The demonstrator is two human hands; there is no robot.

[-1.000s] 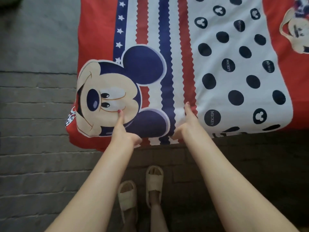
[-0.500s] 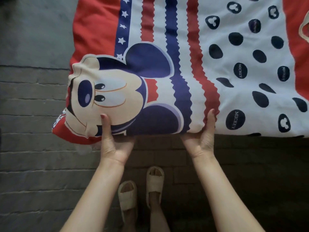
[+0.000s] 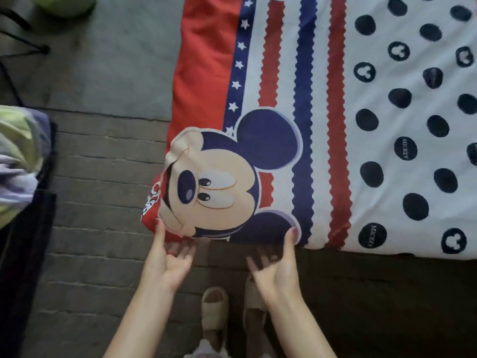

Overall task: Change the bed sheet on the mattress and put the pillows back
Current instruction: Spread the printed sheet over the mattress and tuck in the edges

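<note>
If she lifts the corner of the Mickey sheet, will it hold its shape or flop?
Likely floppy: the sheet bulges and creases at the corner above the left hand and drapes over the bed edge near the right hand. Probably light, thin fabric. Lifted alone, the corner would probably sag.

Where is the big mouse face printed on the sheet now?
In the head view, the mouse face lies at the sheet's near left corner, just beyond the left hand.

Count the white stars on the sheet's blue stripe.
6 full stars on the blue stripe of the sheet, running from the top edge down to the printed mouse ear, where a seventh is partly hidden.
</note>
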